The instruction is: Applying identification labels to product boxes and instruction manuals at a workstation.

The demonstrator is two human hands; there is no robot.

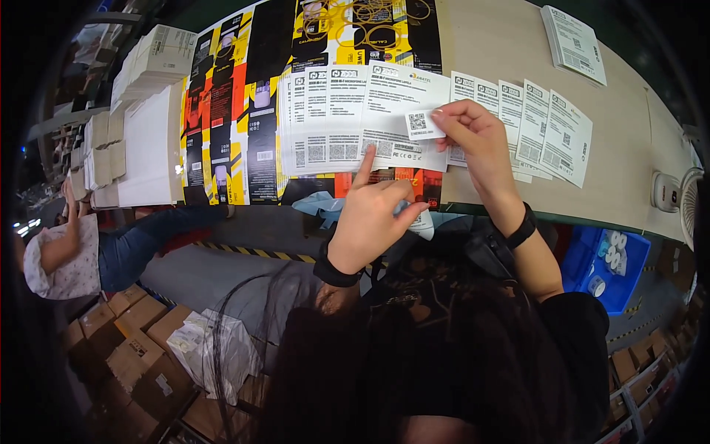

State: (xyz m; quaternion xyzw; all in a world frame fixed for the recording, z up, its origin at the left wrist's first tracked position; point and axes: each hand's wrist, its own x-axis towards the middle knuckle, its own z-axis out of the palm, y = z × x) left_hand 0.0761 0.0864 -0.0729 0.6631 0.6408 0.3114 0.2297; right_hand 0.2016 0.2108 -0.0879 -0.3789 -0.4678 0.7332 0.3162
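Between the thumb and fingers of my right hand [479, 144] is a small white sticker [421, 126] with a square code on it. It is held over the lower part of a printed white leaflet [396, 92]. The stretched index finger of my left hand [373, 222] touches the same leaflet near its lower left edge. That hand holds nothing, and its other fingers are loosely bent. More overlapping leaflets [314, 122] fan out to the left. Another fan of leaflets [566, 137] lies to the right of my right hand.
Yellow and black printed sheets [262, 133] cover the table, with rubber bands [362, 29] at the back. Leaflet stacks [575, 44] and paper piles [151, 148] flank them. A blue bin [606, 270] stands below right; cartons [140, 362] and another person [74, 251] are at left.
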